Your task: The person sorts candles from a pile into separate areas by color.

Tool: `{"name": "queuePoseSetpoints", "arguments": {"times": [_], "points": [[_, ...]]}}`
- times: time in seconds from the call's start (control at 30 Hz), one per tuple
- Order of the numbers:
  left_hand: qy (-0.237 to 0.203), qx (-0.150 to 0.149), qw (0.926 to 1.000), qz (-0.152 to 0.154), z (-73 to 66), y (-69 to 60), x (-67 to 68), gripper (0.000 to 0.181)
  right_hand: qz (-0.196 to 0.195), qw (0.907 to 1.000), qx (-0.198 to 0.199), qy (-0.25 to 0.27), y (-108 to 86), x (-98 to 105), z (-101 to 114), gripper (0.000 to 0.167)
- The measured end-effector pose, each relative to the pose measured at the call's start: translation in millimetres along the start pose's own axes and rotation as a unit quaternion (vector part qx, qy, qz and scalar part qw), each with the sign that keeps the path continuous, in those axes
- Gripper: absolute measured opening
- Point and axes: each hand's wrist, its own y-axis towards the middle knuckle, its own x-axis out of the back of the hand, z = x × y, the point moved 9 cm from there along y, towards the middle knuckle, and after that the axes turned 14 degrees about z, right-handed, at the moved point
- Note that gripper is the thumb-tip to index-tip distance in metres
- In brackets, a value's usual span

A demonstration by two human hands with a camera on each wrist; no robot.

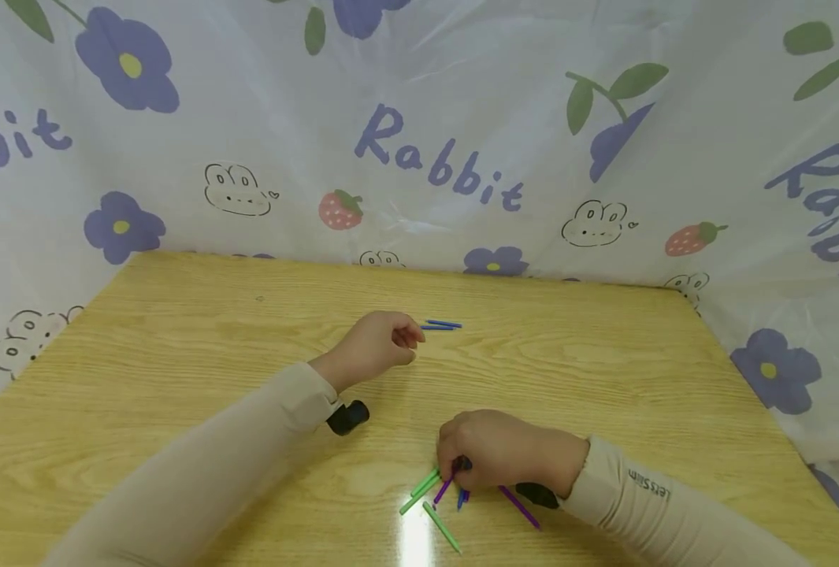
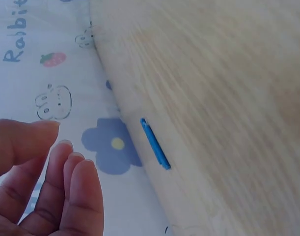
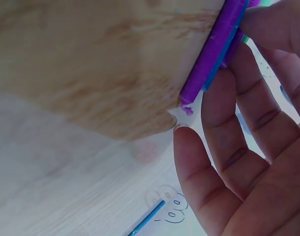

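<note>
In the head view, the right hand (image 1: 497,453) reaches down over a loose group of thin sticks. Its thumb and fingertips pinch a purple stick (image 1: 443,492); a blue stick (image 1: 460,501) lies close beside it. The right wrist view shows the right hand (image 3: 248,142) with thumb and fingers at the purple stick (image 3: 208,54) and a blue one (image 3: 222,54) along it. Farther back, the left hand (image 1: 373,346) hovers beside two blue sticks (image 1: 443,325), its fingers loosely bent and holding nothing. The left wrist view shows those sticks (image 2: 154,145) apart from the left hand (image 2: 51,187).
Several green sticks (image 1: 442,527) lie left of and below the right hand. Another purple stick (image 1: 521,508) sticks out under the right wrist. The wooden table (image 1: 249,339) ends at a white printed cloth (image 1: 291,118) at the back and sides.
</note>
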Motion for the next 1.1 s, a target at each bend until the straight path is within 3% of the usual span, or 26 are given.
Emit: {"name": "queuePoseSetpoints", "arguments": {"times": [0.47, 0.77, 1.1], "points": [[-0.061, -0.002, 0.9977, 0.028, 2.9, -30.6, -30.2, 0.016, 0.005, 0.9999, -0.008, 0.004, 0.9, 1, -2, 0.014], [-0.06, -0.013, 0.9959, 0.067, -3.9, -45.6, -55.9, 0.015, 0.0, 1.0, 0.0, 0.0, -1.7, 3, 1, 0.015], [-0.076, -0.012, 0.9938, 0.08, -7.7, -56.5, -69.6, 0.018, -0.001, 1.0, -0.006, -0.005, -2.3, 2, 1, 0.017]]}}
